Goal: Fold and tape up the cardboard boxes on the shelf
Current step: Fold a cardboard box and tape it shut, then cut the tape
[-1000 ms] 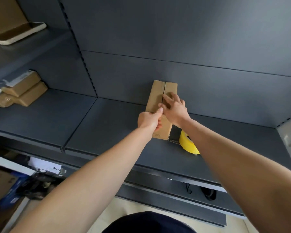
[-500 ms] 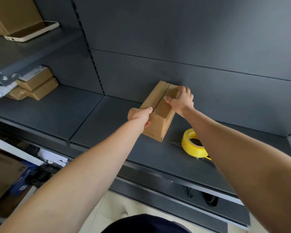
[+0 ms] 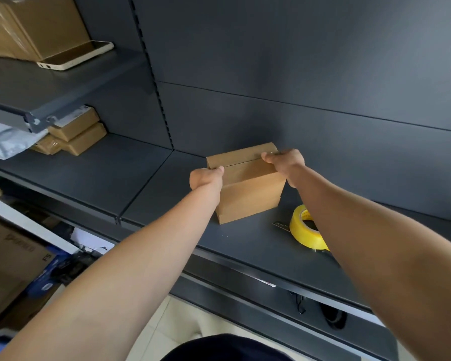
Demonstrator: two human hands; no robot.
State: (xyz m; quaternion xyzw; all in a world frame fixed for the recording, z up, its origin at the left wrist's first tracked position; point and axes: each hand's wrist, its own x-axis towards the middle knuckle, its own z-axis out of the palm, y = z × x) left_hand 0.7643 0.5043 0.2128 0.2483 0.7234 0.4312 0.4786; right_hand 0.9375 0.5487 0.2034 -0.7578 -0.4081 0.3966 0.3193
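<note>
Both ends of the cardboard box [image 3: 248, 190] on the shelf [image 3: 130, 183] are gripped by left hand [image 3: 206, 178] and right hand [image 3: 285, 162] (flaps shut). Folding seems done; next, 1 hand must fetch the tape roll [image 3: 301, 231].

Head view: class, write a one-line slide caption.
Left hand and right hand grip the cardboard box on the shelf, tape roll beside it.
</note>
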